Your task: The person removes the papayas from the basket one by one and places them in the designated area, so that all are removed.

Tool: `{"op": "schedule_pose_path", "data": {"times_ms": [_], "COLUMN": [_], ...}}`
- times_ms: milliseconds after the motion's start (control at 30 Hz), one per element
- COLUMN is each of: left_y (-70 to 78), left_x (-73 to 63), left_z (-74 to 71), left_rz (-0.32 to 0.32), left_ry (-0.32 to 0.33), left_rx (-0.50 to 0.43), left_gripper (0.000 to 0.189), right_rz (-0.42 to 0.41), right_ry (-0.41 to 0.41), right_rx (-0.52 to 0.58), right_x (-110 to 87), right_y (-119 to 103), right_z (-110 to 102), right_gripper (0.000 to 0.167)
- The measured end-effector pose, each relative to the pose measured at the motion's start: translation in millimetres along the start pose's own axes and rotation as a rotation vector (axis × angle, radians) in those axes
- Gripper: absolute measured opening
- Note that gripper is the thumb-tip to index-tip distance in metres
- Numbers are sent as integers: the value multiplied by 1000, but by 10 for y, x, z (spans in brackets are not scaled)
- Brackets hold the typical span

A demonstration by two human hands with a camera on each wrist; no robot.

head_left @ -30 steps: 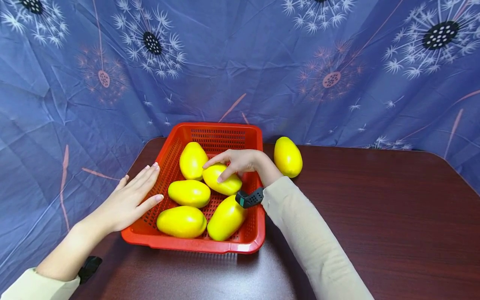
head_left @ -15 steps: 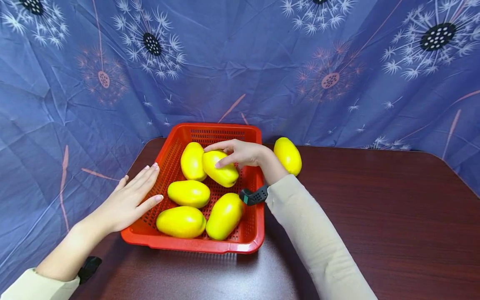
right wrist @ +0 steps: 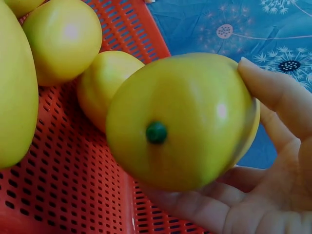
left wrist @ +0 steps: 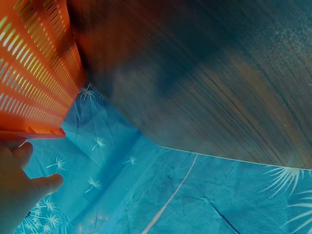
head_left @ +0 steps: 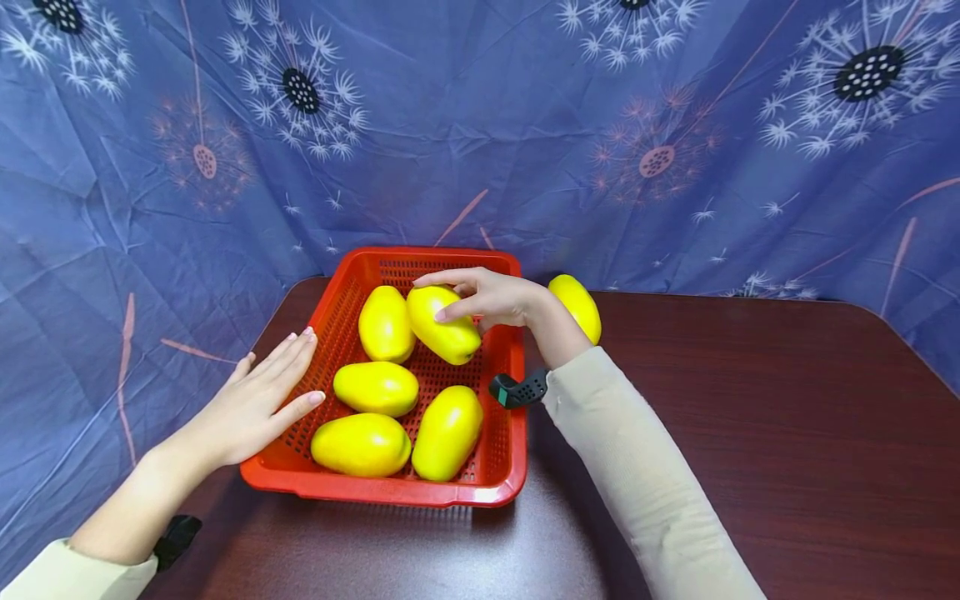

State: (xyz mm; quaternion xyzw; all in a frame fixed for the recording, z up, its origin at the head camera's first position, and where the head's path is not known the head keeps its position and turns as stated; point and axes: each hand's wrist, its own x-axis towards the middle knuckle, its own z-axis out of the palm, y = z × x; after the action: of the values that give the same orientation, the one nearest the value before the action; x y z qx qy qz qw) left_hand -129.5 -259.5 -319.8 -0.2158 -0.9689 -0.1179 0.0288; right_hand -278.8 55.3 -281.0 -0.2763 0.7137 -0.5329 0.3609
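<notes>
My right hand (head_left: 501, 298) grips a yellow mango (head_left: 444, 335) with the thumb on its near side and the fingers over its far side. It is held above the floor of the red plastic basket (head_left: 512, 433), overlapping the back-left mango (head_left: 386, 325) in the head view. A green stem nub (right wrist: 156, 132) shows on its end in the right wrist view. My left hand (head_left: 258, 407) lies with straight fingers on the basket's left rim, thumb reaching over the inside. Several other mangoes lie in the basket, among them one at front right (head_left: 448, 433).
One more mango (head_left: 576, 307) lies on the dark wooden table (head_left: 750, 433) just right of the basket, partly hidden by my right wrist. A blue curtain (head_left: 450, 125) with dandelion prints hangs behind the table and along its left side.
My right hand has taken the mango up from the right middle of the basket and carried it toward the back. My left hand has stayed on the rim.
</notes>
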Motion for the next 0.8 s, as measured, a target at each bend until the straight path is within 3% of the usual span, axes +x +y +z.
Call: {"op": "schedule_pose_path", "data": {"times_ms": [800], "left_y": [11], "left_x": [-2], "left_z": [-10], "left_rz": [-7], "left_ry": [-9], "left_rx": [-5], "left_gripper": [71], "right_rz": [5], "right_ry": [111], "right_rx": [132], "right_x": [-272], "right_y": [-99], "right_z": [-176], "right_gripper": [57]}}
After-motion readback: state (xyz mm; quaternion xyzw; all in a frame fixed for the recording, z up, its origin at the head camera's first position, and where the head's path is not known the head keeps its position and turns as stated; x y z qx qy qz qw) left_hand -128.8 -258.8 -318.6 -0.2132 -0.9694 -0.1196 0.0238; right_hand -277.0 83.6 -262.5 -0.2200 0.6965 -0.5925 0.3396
